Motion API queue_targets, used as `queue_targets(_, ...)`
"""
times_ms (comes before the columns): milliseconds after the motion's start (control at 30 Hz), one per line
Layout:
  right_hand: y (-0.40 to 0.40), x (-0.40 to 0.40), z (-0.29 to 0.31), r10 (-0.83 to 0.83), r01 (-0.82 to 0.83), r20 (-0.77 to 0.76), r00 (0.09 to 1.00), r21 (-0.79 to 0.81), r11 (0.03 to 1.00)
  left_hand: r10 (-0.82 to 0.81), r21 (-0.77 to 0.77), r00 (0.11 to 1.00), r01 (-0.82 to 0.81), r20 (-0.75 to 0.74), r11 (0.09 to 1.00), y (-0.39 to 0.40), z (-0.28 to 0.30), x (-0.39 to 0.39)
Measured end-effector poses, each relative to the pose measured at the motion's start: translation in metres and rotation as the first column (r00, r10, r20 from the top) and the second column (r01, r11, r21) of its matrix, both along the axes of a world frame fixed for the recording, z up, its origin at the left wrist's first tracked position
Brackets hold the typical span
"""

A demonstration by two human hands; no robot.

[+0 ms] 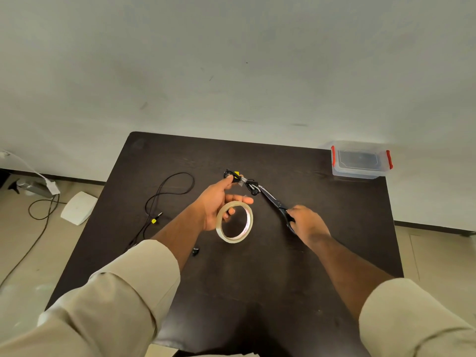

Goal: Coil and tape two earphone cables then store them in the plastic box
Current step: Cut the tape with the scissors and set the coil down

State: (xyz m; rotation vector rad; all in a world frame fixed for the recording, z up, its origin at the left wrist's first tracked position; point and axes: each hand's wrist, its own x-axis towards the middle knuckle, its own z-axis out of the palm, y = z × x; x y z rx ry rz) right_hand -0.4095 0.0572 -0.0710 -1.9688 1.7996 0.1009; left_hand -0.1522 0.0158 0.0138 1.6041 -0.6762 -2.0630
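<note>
Left hand [219, 199]: thumb and forefinger pinched on the coiled earphone [240, 180], held above the bench [322, 228] near its middle; a strip of tape crosses the bundle. The tape roll [235, 222] hangs from the lower fingers [244, 200] of the same hand, which pass through its ring. Right hand [307, 222]: fingers closed through the handles of the scissors [273, 199], blades pointing at the bundle; blade gap cannot be told. Second earphone [167, 194] lies uncoiled on the bench's left side, its cable running to the left edge. Plastic box [360, 161] sits lidded at the far right corner, well apart from both hands. Bench surface near and right of the hands is open.
</note>
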Motion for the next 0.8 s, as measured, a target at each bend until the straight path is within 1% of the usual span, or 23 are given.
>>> queue_targets(100,0.001,0.003,-0.002,0.077,-0.071,-0.120,0.990,0.052,0.996,-0.012,-0.003,1.000,0.012,0.000,1.000,0.003,0.000,-0.004)
queue_targets(233,0.002,0.008,-0.002,0.172,-0.153,-0.192,0.966,0.109,0.982,-0.025,-0.015,1.000,0.025,0.009,1.000,0.006,0.000,-0.009)
queue_targets(300,-0.001,0.010,0.004,0.177,-0.151,-0.217,0.960,0.128,0.980,-0.029,-0.015,0.999,0.029,0.016,0.999,0.008,0.000,-0.012)
queue_targets(333,-0.003,0.011,0.008,0.160,-0.141,-0.210,0.965,0.103,0.985,-0.034,-0.014,0.999,0.034,0.022,0.999,0.008,0.000,-0.013)
queue_targets(367,-0.007,0.012,0.014,0.111,-0.107,-0.156,0.981,0.038,0.994,-0.039,-0.013,0.999,0.039,0.026,0.999,0.009,0.001,-0.015)
queue_targets(400,-0.011,0.014,0.021,0.017,-0.018,-0.023,1.000,-0.047,0.999,-0.046,-0.015,0.999,0.047,0.025,0.999,0.009,0.001,-0.017)
queue_targets(433,-0.014,0.017,0.032,-0.105,0.123,0.187,0.977,-0.092,0.988,-0.055,-0.021,0.998,0.055,0.021,0.998,0.010,0.001,-0.019)
queue_targets(467,-0.019,0.022,0.044,-0.217,0.270,0.423,0.879,-0.069,0.960,-0.065,-0.027,0.998,0.065,0.017,0.998,0.010,0.001,-0.022)
queue_targets(500,-0.022,0.026,0.056,-0.292,0.361,0.620,0.728,0.015,0.932,-0.078,-0.031,0.997,0.079,0.014,0.996,0.011,0.002,-0.025)
queue_targets(533,-0.025,0.031,0.068,-0.326,0.376,0.750,0.576,0.110,0.920,-0.093,-0.035,0.996,0.094,0.011,0.995,0.012,0.003,-0.027)
queue_targets(567,-0.027,0.035,0.078,-0.339,0.349,0.819,0.463,0.184,0.919,-0.108,-0.039,0.994,0.108,0.008,0.993,0.013,0.003,-0.030)
queue_targets(600,-0.028,0.038,0.085,-0.343,0.303,0.850,0.399,0.231,0.924,-0.120,-0.044,0.993,0.120,0.004,0.992,0.014,0.004,-0.032)
queue_targets(633,-0.028,0.040,0.090,-0.340,0.261,0.860,0.380,0.253,0.932,-0.126,-0.049,0.992,0.126,0.001,0.991,0.014,0.005,-0.034)
queue_targets(700,-0.027,0.041,0.095,-0.328,0.244,0.856,0.400,0.245,0.938,-0.131,-0.062,0.991,0.130,-0.003,0.990,0.014,0.006,-0.038)
queue_targets(800,-0.025,0.038,0.094,-0.309,0.276,0.834,0.457,0.197,0.941,-0.144,-0.070,0.990,0.143,-0.003,0.987,0.014,0.007,-0.043)
